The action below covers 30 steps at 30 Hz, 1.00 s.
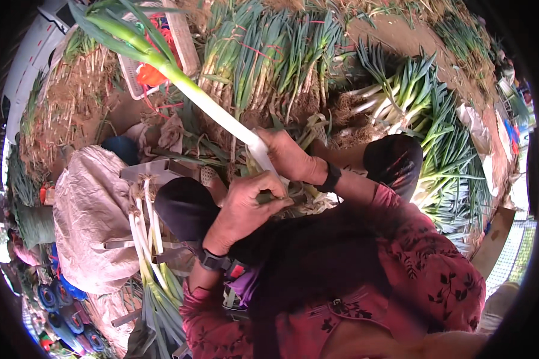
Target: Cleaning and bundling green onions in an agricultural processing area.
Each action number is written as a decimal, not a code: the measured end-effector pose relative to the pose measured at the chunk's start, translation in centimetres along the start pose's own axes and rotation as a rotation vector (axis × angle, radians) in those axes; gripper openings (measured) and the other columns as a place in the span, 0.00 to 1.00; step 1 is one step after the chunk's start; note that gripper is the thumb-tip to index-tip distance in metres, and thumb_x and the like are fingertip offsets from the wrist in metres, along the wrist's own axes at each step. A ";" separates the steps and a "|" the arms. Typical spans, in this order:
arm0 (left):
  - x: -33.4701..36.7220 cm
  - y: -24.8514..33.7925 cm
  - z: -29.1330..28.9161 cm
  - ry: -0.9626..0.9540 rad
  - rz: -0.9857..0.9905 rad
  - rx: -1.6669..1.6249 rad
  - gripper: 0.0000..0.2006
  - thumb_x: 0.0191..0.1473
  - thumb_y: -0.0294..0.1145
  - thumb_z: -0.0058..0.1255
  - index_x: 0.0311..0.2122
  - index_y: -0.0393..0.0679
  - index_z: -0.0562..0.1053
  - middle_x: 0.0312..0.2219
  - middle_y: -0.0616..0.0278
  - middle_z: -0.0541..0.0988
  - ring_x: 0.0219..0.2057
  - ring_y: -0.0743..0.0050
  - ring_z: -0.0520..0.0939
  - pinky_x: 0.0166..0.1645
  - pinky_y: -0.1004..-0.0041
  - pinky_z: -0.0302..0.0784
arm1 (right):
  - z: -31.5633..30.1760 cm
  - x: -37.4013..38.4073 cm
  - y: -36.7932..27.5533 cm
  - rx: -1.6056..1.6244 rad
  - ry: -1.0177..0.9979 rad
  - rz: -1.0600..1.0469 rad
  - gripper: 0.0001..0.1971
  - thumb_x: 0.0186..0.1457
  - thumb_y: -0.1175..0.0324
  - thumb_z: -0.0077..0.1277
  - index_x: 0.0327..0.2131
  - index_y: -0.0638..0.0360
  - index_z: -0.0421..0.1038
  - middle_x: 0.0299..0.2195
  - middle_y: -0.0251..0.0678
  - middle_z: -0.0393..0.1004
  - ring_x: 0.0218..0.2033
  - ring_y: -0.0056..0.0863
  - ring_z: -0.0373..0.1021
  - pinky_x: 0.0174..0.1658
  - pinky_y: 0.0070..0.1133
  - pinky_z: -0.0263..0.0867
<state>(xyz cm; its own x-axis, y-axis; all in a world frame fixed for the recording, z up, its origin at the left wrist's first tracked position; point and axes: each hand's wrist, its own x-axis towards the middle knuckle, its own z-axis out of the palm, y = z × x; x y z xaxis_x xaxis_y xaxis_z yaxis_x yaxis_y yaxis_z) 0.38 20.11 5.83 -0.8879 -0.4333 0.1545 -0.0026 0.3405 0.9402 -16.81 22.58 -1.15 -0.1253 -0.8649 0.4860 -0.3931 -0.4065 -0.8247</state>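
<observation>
A long green onion (212, 112) slants up to the left across the view, its white shaft toward me and its green leaves far off. My right hand (293, 157) is closed round the lower white part of the shaft. Just below and to the left, my left hand (245, 206) has its fingers curled and its thumb and forefinger pinched at the stalk's lower end. That end is mostly hidden by the fingers, and any loose outer skin there cannot be made out.
Tied bundles of green onions (263, 60) stand ahead. A loose heap (443, 161) lies on the right. Several white-stalked onions (147, 233) rest on a metal rack (167, 170) at left, by a pale sack (93, 209). A plastic crate (184, 39) holds red and orange items.
</observation>
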 end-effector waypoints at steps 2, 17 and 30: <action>0.0 -0.3 -1.2 0.060 -0.106 -0.048 0.05 0.47 0.17 0.59 0.29 0.39 0.76 0.30 0.64 0.80 0.31 0.78 0.79 0.38 0.78 0.75 | -0.1 -0.4 0.5 -0.093 -0.061 0.098 0.16 0.49 0.73 0.56 0.42 0.68 0.67 0.25 0.54 0.73 0.29 0.51 0.74 0.31 0.34 0.69; 6.2 -7.5 -7.6 0.560 -0.048 -0.673 0.18 0.62 0.43 0.49 0.49 0.41 0.71 0.21 0.65 0.73 0.18 0.76 0.71 0.25 0.73 0.70 | 4.3 2.5 2.8 0.017 -0.302 0.135 0.20 0.51 0.77 0.48 0.49 0.68 0.63 0.28 0.57 0.73 0.32 0.52 0.74 0.35 0.38 0.69; 9.8 -12.3 -15.1 0.977 -0.017 -0.687 0.26 0.62 0.60 0.39 0.34 0.43 0.69 0.12 0.71 0.62 0.11 0.81 0.62 0.16 0.76 0.57 | 8.7 7.9 5.1 0.852 -0.247 0.616 0.19 0.66 0.56 0.43 0.46 0.64 0.70 0.28 0.28 0.73 0.27 0.17 0.68 0.31 0.20 0.67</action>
<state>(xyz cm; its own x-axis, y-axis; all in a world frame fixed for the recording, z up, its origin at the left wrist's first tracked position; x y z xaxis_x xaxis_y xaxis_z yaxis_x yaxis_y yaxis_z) -1.38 -0.89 0.34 -0.1634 -0.9862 0.0257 0.5001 -0.0604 0.8638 -11.92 11.07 -4.05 0.1396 -0.9874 -0.0740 0.4502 0.1299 -0.8834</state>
